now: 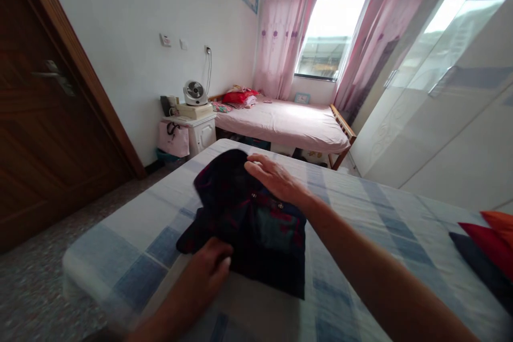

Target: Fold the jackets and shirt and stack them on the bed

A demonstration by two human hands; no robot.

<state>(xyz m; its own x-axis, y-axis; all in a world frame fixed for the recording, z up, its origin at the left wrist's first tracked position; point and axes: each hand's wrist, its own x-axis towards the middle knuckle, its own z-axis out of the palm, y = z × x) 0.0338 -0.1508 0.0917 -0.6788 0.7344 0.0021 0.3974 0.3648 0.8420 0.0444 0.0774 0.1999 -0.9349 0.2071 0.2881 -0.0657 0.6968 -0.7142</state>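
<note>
A dark hooded jacket (276, 230) with dull red and greenish patches lies partly folded on the bed in front of me. Small round snaps show along its upper right part, and the hood (220, 171) points away from me. My left hand (210, 264) is at the jacket's near left edge, fingers curled in and closed on the cloth. Across the top right, my right hand (272, 173) reaches the hood's edge with its fingers stretched out. Under the jacket's near side shows a pale flat sheet or board (256, 304); its kind is unclear.
The jacket lies on a bed with a blue-and-white checked sheet (360, 219). Folded clothes (487, 246) in orange, red and dark blue lie at the right edge. Beyond stand a pink bed (288, 117), a white cabinet (204, 136) with a fan (195, 93), and a wardrobe (441, 133).
</note>
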